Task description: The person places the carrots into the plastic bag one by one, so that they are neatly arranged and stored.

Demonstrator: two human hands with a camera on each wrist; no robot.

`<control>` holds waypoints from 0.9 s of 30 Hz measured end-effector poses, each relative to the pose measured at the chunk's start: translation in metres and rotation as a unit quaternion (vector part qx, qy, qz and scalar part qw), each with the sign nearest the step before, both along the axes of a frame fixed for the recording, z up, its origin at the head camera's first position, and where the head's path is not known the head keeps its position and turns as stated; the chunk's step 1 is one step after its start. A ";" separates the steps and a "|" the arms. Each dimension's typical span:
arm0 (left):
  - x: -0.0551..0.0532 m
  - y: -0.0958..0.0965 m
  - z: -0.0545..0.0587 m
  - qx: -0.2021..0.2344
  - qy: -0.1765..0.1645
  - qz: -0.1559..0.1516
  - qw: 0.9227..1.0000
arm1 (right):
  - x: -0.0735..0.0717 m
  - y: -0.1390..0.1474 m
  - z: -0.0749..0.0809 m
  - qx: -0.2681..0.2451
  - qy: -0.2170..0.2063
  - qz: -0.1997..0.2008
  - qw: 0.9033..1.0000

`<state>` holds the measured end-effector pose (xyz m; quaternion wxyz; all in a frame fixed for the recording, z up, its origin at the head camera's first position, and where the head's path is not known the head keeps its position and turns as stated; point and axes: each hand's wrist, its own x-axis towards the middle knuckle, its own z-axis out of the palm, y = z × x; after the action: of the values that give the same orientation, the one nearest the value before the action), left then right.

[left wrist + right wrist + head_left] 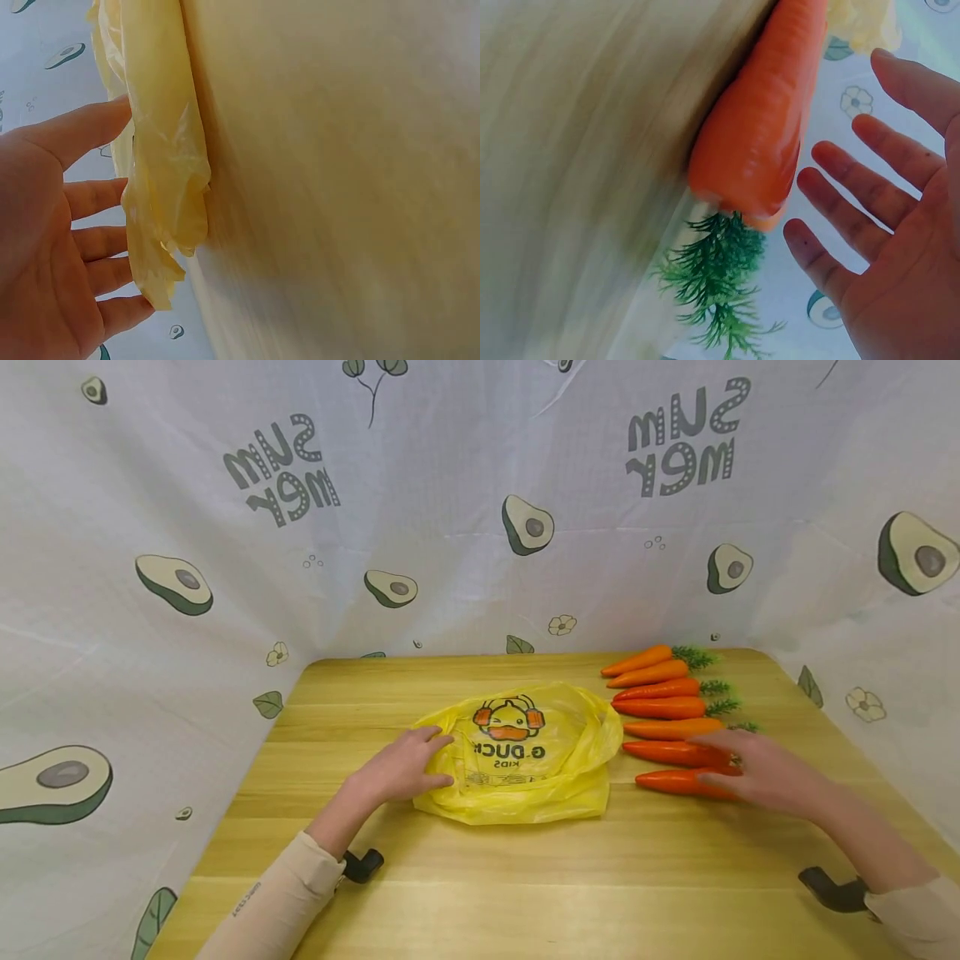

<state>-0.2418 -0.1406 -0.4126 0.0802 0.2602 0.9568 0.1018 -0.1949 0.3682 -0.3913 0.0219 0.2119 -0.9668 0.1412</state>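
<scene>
A yellow plastic bag [517,777] with a printed duck lies flat in the middle of the wooden table. At its left edge is my left hand [408,766], thumb and fingers spread; in the left wrist view the fingertips meet the crinkled edge of the bag [161,150]. To the right of the bag, several orange carrots with green tops lie in a column, tips pointing left. Over the nearest carrot [675,782] and the red-orange carrot [667,752] behind it hovers my right hand [772,775]. Its fingers are extended and hold nothing, beside the carrot [750,135] in the right wrist view.
Farther back lie the other carrots [648,673], close together near the table's far right. A white curtain [450,468] printed with avocados hangs behind and at both sides of the table [480,893]. Black camera mounts [363,866] sit at both wrists.
</scene>
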 end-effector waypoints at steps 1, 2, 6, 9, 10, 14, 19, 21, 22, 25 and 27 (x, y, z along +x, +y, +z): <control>0.000 0.000 0.000 0.001 -0.005 0.000 1.000 | 0.001 0.001 -0.001 -0.002 0.005 0.002 1.000; 0.000 0.000 -0.001 0.000 -0.009 0.000 1.000 | 0.002 0.002 -0.002 -0.002 0.010 0.002 1.000; 0.000 0.000 -0.003 -0.010 -0.025 -0.001 1.000 | 0.005 0.007 -0.004 0.000 0.021 0.015 1.000; 0.000 -0.001 -0.006 -0.019 -0.036 -0.001 0.999 | 0.006 0.009 -0.006 0.006 0.017 0.020 1.000; 0.000 -0.001 -0.006 -0.021 -0.038 -0.001 0.999 | 0.005 0.010 -0.006 0.009 0.015 0.021 1.000; -0.001 0.000 -0.008 -0.032 -0.046 0.003 0.998 | 0.006 0.011 -0.008 0.019 0.016 0.021 0.999; -0.001 0.002 -0.007 -0.047 -0.047 0.001 0.998 | 0.006 0.013 -0.010 0.034 0.026 0.029 0.999; -0.001 0.003 -0.007 -0.052 -0.045 -0.001 0.998 | 0.005 0.014 -0.011 0.040 0.027 0.037 0.998; -0.001 0.003 -0.007 -0.054 -0.044 -0.001 0.998 | 0.005 0.014 -0.012 0.043 0.029 0.040 0.998; -0.001 0.004 -0.007 -0.057 -0.040 -0.003 0.998 | 0.005 0.015 -0.014 0.052 0.026 0.044 0.997; -0.001 0.004 -0.008 -0.057 -0.040 -0.002 0.998 | 0.005 0.015 -0.015 0.054 0.019 0.038 0.998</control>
<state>-0.2429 -0.1366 -0.4206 0.1334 0.2528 0.9565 0.0576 -0.1901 0.3833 -0.4059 0.0238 0.2524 -0.9635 0.0858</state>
